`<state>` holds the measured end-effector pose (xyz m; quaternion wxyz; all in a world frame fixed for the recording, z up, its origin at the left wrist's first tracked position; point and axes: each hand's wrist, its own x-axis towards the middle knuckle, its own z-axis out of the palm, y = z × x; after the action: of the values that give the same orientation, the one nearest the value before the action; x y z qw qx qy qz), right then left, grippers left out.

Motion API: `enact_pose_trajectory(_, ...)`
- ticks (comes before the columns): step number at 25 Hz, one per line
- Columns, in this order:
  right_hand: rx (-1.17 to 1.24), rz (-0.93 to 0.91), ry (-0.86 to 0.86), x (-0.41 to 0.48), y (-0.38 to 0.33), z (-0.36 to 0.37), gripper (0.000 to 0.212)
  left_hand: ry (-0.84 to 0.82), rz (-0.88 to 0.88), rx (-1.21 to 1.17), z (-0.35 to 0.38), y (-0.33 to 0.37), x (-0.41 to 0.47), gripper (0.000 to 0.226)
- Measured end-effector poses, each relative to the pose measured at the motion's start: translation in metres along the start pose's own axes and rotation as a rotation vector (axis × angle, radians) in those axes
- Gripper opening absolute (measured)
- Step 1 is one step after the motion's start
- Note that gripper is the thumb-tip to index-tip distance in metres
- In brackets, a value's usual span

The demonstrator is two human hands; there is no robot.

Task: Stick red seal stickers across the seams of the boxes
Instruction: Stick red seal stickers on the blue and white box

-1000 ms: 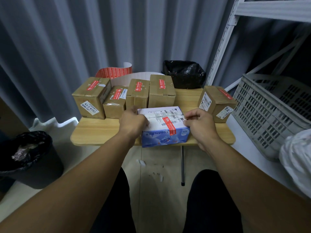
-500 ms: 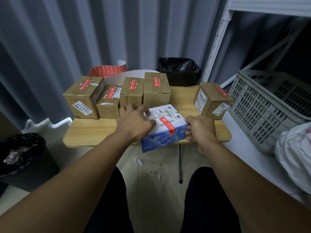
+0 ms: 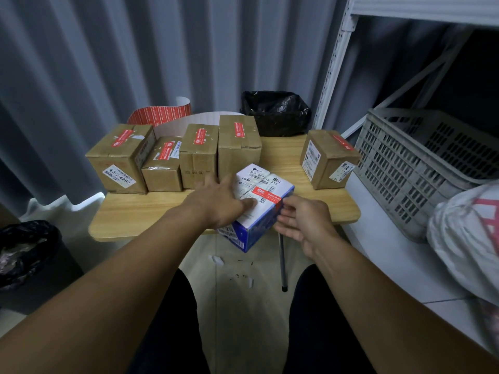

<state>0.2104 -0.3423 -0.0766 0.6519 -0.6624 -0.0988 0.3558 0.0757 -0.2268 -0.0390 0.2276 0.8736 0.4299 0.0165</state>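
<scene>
With the left hand (image 3: pixel 218 203) flat on the blue box (image 3: pixel 259 211), clasping nothing, and the right hand (image 3: pixel 302 225) loose-fingered at its 3 o'clock corner, rub the red sticker (image 3: pixel 266 194) firmly down over the edge while steadying the box on the counter (image 3: pixel 140 214).

The left hand (image 3: pixel 216 202) covers the near-left top of the blue box (image 3: pixel 266 214). The label (image 3: pixel 258 180) print is too small to read. The basket (image 3: pixel 421 168), white bag (image 3: pixel 469 238) and bin (image 3: pixel 29 263) are cut off by the edges.
</scene>
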Motion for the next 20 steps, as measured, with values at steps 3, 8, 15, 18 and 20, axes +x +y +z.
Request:
enact_pose_trajectory(3, -0.034, 0.044, -0.007, -0.0015, -0.0038, 0.0018, 0.013, -0.049, 0.056, 0.036, 0.0039, 0.002, 0.0035, 0.073)
enact_pose_trajectory(8, -0.092, 0.116, -0.016, -0.0008, -0.0063, -0.0019, 0.021, -0.087, 0.066, 0.039, 0.0063, -0.0003, 0.0076, 0.069)
enact_pose_trajectory(15, -0.049, 0.164, -0.005, -0.001, -0.0024, -0.002, 0.017, -0.09, 0.067, 0.028, 0.0082, -0.0029, 0.0094, 0.07)
enact_pose_trajectory(18, -0.034, 0.197, -0.01, -0.0008, -0.0015, -0.0027, 0.015, -0.093, 0.064, 0.021, 0.0088, -0.0037, 0.0105, 0.07)
enact_pose_trajectory(20, -0.022, 0.216, -0.015, -0.0008, -0.0013, -0.0033, 0.015, -0.095, 0.065, 0.025, 0.0092, -0.0042, 0.0111, 0.07)
